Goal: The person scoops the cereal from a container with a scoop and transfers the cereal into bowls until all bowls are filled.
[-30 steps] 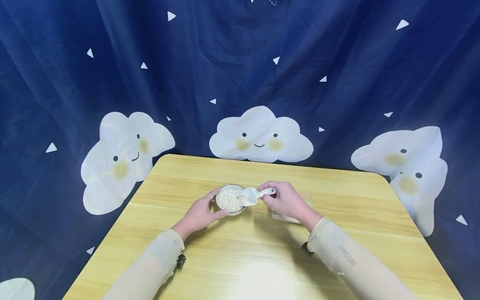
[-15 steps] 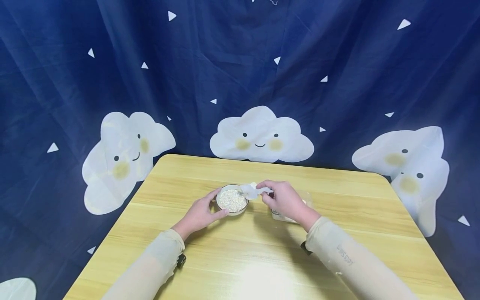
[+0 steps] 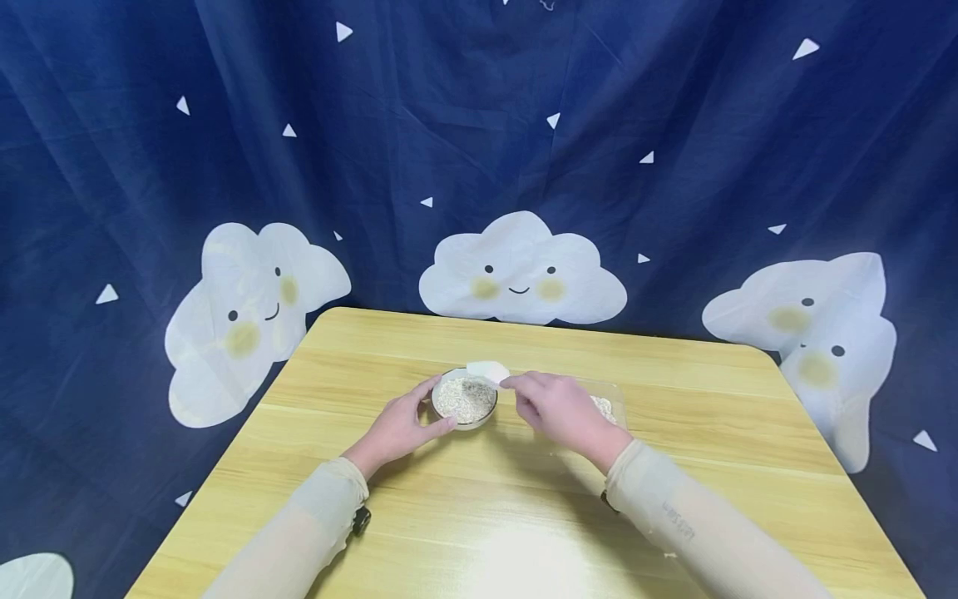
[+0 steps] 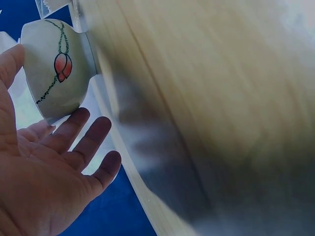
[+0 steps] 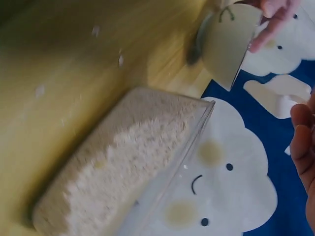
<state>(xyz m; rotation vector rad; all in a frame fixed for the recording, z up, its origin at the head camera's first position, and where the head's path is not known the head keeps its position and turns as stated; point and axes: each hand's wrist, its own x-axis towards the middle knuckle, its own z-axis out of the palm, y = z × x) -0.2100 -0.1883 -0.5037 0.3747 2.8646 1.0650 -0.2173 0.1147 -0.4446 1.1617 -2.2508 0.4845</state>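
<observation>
A white bowl point(image 3: 471, 427) with a dark rim holds pale oat flakes point(image 3: 458, 408). My left hand point(image 3: 400, 428) grips its left side between thumb and fingers. In the left wrist view, a red tulip bud decorates the bowl point(image 4: 44, 64), and the lower fingers spread away from it. My right hand point(image 3: 565, 409) pinches the handle of a white scoop point(image 3: 486, 371), tilted over the bowl's far right rim with its shadow on the oats. The right wrist view has the scoop point(image 5: 275, 96) apart from the bowl point(image 5: 229, 44).
A clear rectangular container point(image 3: 618, 401) of oat flakes stands partly hidden behind the right hand and wrist. Loose flakes point(image 5: 120, 61) lie on the wooden table point(image 3: 419, 532). Behind the table's far edge hangs a dark blue curtain point(image 3: 479, 125) with cloud faces.
The right hand has moved slightly left and turned over, tipping the scoop; the oats it carried no longer show in it. The left hand and bowl have stayed put.
</observation>
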